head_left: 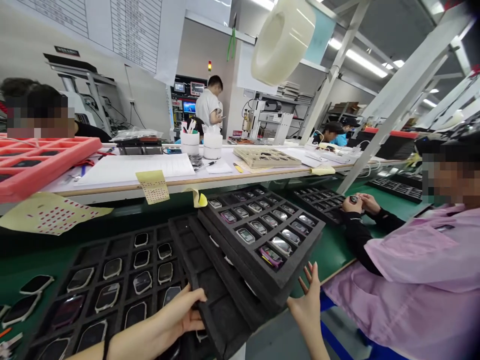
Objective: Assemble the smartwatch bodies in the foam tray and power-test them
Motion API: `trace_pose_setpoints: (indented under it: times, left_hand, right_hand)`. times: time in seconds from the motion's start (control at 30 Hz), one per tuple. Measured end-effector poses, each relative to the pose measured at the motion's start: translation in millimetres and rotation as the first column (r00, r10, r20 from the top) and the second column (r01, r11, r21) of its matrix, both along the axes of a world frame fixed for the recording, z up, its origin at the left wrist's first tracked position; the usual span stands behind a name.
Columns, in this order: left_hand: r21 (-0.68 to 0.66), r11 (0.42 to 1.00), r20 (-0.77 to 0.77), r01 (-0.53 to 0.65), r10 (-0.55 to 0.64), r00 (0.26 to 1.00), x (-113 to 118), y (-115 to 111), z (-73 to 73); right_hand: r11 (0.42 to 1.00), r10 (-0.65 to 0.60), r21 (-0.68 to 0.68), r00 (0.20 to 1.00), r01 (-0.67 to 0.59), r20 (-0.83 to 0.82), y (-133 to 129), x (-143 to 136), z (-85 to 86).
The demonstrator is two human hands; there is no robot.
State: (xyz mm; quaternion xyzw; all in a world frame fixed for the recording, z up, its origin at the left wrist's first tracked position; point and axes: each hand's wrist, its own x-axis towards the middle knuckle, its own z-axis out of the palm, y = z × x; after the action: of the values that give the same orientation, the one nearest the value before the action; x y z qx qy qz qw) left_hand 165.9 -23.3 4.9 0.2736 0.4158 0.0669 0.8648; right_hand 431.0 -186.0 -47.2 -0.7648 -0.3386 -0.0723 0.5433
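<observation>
I had the left hand (187, 312) pinching the near left edge of a tilted foam tray (210, 275), thumb over the rim and fingers curled below; that tray leaned between the stacked trays (240, 265) on its right and a flat tray (88, 256) on its left, partly overlapping the latter; my right hand (305, 300) was spread, fingers up, just beside the near right corner of the stack, though I couldn't tell whether it touched; watch-like cases (258, 227) sat in rows in the stack's top tray, and more filled compartments of the flat one; loose cases (36, 284) lay on the green counter (15, 265) at far left; to the right, a co-worker in a pink smock (416, 270) held a small round-cornered piece (353, 199) in both hands.
</observation>
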Motion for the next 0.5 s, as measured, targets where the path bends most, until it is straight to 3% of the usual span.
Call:
trace_pose_setpoints:
  times: [0.1,0.23,0.37,0.5]
  left_hand:
    - [0.068,0.993,0.074,0.097,-0.102,0.992,-6,0,-18.5]
    - [0.155,0.972,0.064,0.176,-0.188,0.98,-12,2,-41.8]
    - [0.169,0.969,0.048,0.179,-0.19,0.981,-11,3,-43.7]
    - [0.168,0.971,0.034,0.168,-0.176,0.984,-9,1,-41.9]
  right_hand:
    - [0.996,-0.07,0.052,0.994,0.074,-0.081,-2,-6,-1.5]
    - [0.972,-0.16,0.149,0.975,0.183,-0.157,3,-21,10.4]
    - [0.953,0.027,0.281,0.892,0.113,-0.45,8,-26,20.7]
    - [0.977,0.116,0.211,0.771,0.025,-0.627,4,-10,18.2]
